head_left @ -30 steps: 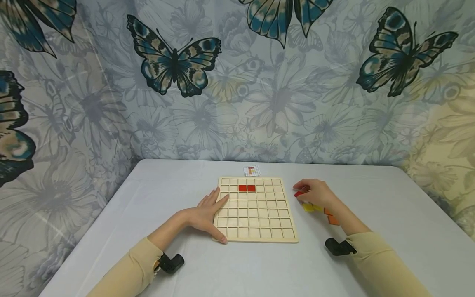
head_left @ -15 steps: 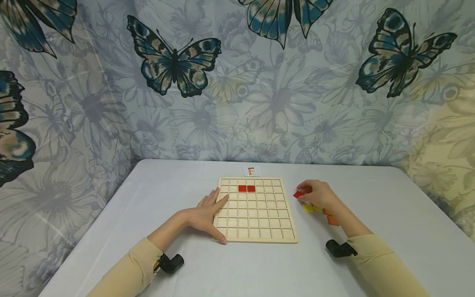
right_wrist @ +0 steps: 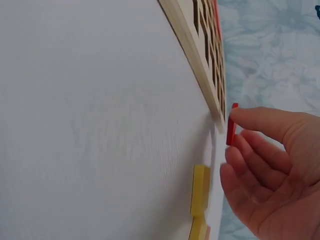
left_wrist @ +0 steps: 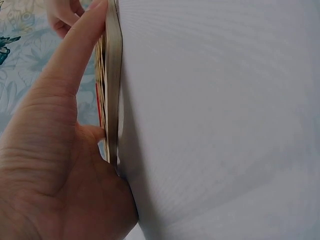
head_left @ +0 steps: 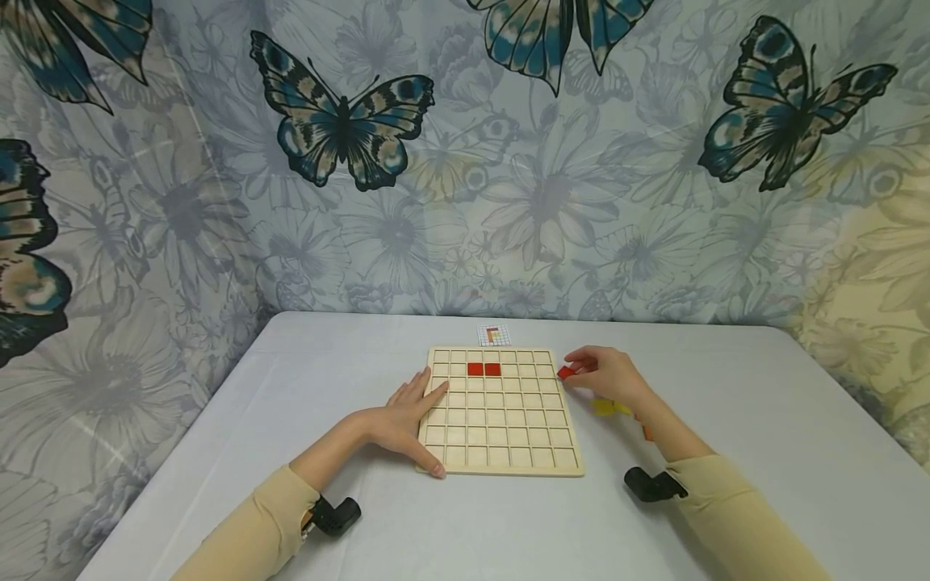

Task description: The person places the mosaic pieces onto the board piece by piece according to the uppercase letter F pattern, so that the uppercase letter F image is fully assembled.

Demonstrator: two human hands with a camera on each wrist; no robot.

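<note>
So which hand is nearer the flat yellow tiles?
Right. The right hand is close to the flat yellow tiles; the left hand rests on the left edge of the wooden grid board, across from them.

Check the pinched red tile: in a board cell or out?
Out: right hand pinches the red tile by the right edge of the board.

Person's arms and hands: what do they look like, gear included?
Left sleeve and right sleeve: plain beige, wrinkled, ending short of the wrists. Left camera and right camera: black, rounded. Left hand and right hand: no gloves. No cables discernible.
</note>
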